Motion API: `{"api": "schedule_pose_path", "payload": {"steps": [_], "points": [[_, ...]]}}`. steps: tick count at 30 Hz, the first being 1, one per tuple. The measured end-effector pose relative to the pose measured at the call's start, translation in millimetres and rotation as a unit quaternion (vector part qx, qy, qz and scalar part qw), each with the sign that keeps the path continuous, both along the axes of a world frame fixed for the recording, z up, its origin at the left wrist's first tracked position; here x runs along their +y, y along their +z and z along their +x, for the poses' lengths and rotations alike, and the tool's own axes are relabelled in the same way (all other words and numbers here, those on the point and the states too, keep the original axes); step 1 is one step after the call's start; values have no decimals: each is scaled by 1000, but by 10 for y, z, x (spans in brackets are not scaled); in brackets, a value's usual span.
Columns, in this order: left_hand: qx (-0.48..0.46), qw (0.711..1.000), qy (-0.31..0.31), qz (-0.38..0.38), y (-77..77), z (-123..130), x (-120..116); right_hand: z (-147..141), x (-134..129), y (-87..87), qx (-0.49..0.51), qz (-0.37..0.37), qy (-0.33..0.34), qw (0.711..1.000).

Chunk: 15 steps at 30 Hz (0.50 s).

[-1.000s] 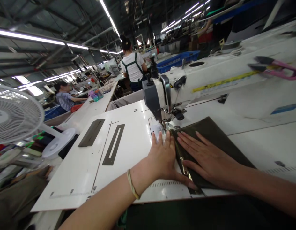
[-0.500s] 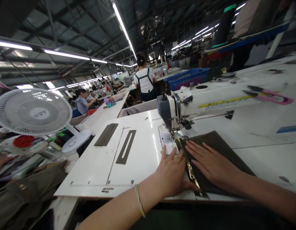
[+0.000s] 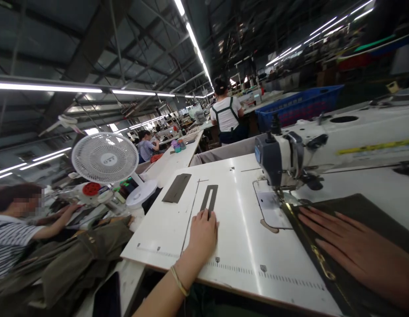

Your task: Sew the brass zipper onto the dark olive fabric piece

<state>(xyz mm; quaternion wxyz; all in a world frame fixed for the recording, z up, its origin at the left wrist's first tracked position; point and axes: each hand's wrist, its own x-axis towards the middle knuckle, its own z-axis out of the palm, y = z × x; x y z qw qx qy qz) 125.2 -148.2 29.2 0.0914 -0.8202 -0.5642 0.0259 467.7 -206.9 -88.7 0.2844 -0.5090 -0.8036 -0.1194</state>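
My right hand (image 3: 359, 251) lies flat, fingers stretched out, on a dark olive fabric panel (image 3: 359, 207) at the sewing machine. Along the panel's left edge runs a brass zipper (image 3: 299, 224) with a metal zipper pull (image 3: 323, 264). The zipper's far end lies by the presser foot (image 3: 281, 193); the needle itself cannot be made out. My left hand (image 3: 203, 233) is over the near end of an olive slotted fabric strip (image 3: 213, 191), its fingers curled together onto it and hiding that end. The strip lies flat on the white table. Left of it rests another olive fabric piece (image 3: 177, 188).
The sewing machine head (image 3: 273, 158) stands close to my right hand. A white fan (image 3: 105, 158) is at the table's left, near piled olive garments (image 3: 82, 259) and a phone (image 3: 107, 295). Co-workers sit at left and ahead. A blue crate (image 3: 297, 105) stands behind the machine.
My left hand has left the zipper and moved left to the slotted fabric strip. My right hand stays flat on the panel. The view has turned left.
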Motion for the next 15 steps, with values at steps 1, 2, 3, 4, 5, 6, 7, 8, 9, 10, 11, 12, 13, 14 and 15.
{"api": "schedule_pose_path", "payload": {"steps": [1,2,3,4,5,6,7,8,9,10,11,12,13,14,15], "points": [[4,1000,-2,0,18,25,-12,8,5,-17,6,-8,-1,1000],[8,1000,-5,-4,38,63,-37,13,8,-25,7,-8,-2,1000],[12,1000,-10,-11,56,114,-74,16,10,-20,4,0,-2,1000],[12,1000,-19,-20,70,173,-121,14,11,-4,-4,16,0,1000],[5,999,-35,-33,79,238,-176,9,9,26,-18,32,3,999],[-10,997,-56,-49,85,302,-235,-2,7,68,-32,47,2,998],[-31,994,-80,-65,90,360,-290,-18,5,119,-48,54,-1,997],[-55,990,-105,-80,96,403,-336,-37,2,176,-62,55,-8,997],[-80,985,-126,-91,105,426,-367,-58,1,236,-75,49,-15,996],[-101,980,-144,-94,114,424,-380,-80,0,293,-85,42,-20,995],[-113,977,-158,-88,120,395,-376,-100,0,346,-93,34,-23,995],[-120,975,-170,-76,116,341,-358,-117,0,391,-98,28,-23,994],[-121,973,-187,-60,97,266,-335,-129,-1,428,-102,21,-21,994],[-113,970,-209,-50,59,178,-314,-139,-3,459,-103,13,-20,994],[-100,966,-234,-49,1,85,-303,-145,-6,483,-102,2,-20,995]]}}
